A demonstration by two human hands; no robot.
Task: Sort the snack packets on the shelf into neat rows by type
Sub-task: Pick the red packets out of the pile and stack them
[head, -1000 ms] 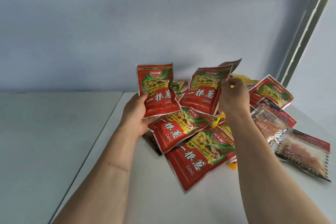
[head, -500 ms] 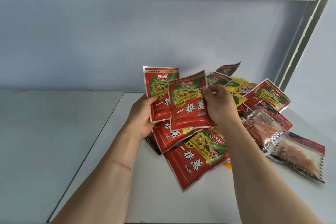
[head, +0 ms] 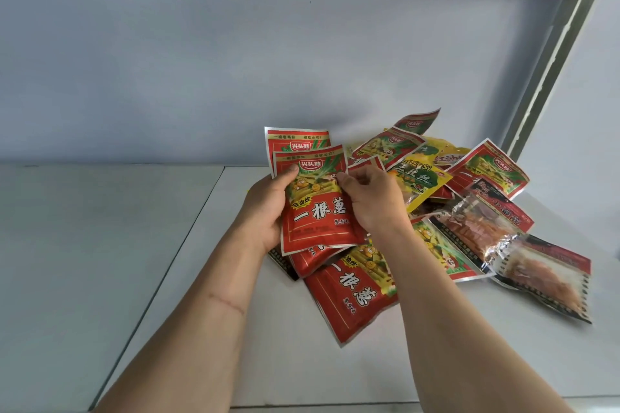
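With the left hand (head: 265, 211) gripping two red packets (head: 315, 208) and the right hand (head: 372, 201) pinching the front one, squaring their edges seemed wise before laying them on the shelf (head: 100, 245).

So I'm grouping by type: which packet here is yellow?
The yellow packet just right of the right hand, mid-pile; its neighbours are red or clear.
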